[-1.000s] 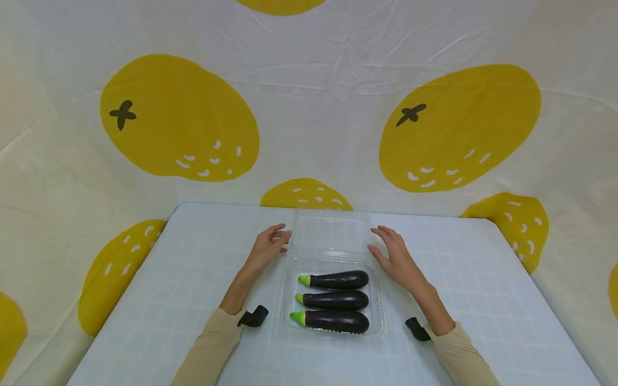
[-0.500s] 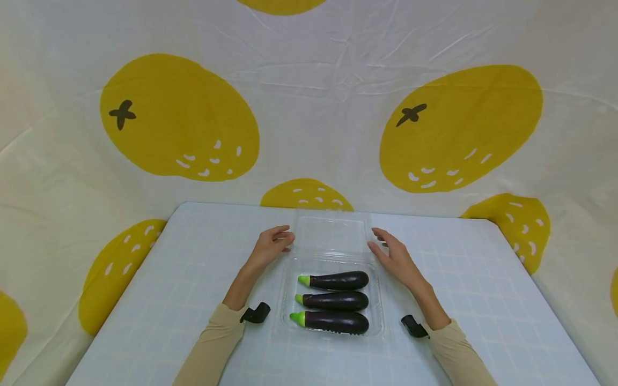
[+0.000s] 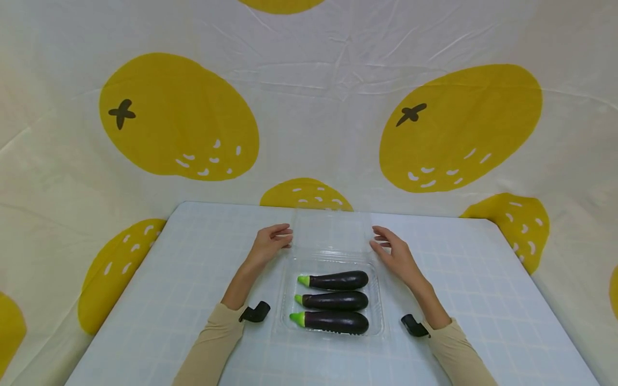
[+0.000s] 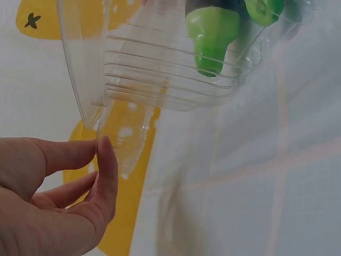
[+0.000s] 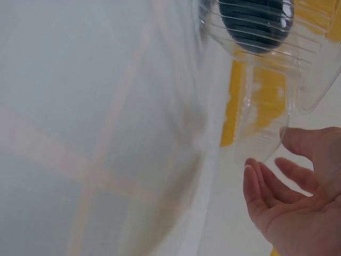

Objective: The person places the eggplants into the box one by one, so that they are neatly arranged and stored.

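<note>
In the head view a clear plastic clamshell container (image 3: 379, 316) sits on the table with its lid (image 3: 333, 231) folded back to the far side. Three eggplants lie side by side in its base: a far one (image 3: 340, 280), a middle one (image 3: 335, 300) and a near one (image 3: 338, 322), green stem ends to the left. At the lid's left edge, my left hand (image 3: 269, 245) pinches the thin plastic between thumb and finger. Across from it, my right hand (image 3: 397, 256) has its thumb against the lid's right edge, the loosely bent fingers standing apart from the thumb.
A pale checked cloth covers the table (image 3: 483, 300). Behind it hangs a white sheet (image 3: 318, 123) printed with large yellow fruit shapes. Black wrist cameras, one on the left (image 3: 256, 312) and one on the right (image 3: 414, 325), stick out beside the container.
My right hand's thumb and fingers have drawn closer together at the lid edge. The left hand has shifted slightly. The eggplants and the container's base stay in place.
</note>
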Demonstrator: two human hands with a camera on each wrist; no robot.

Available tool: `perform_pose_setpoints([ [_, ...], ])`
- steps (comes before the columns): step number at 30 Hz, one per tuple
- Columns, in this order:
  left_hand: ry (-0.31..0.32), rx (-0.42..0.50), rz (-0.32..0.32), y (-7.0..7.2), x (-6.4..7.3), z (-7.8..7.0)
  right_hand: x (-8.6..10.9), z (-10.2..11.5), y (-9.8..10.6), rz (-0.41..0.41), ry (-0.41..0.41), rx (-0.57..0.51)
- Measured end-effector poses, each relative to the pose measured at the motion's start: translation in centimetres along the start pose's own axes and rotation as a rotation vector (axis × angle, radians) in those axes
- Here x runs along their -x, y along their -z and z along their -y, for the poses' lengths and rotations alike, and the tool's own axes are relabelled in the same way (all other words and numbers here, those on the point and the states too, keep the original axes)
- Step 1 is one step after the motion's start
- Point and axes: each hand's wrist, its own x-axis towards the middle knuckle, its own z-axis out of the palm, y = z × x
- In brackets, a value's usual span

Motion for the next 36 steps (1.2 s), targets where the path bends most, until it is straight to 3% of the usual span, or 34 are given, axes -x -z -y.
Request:
perform_pose_setpoints([
  [8,-0.051,0.008,0.022,0.2,0.4,-0.6,0.1,0.4,0.3,-0.036,0.042,-0.030],
  [22,-0.116,-0.091,-0.005,0.0,0.8,-1.4,0.0,1.4,1.1,-0.058,-0.020,-0.118],
  [36,-0.182,-0.149,-0.037,-0.5,1.7,-2.1,0.4,1.5,1.2,-0.123,-0.014,-0.093],
])
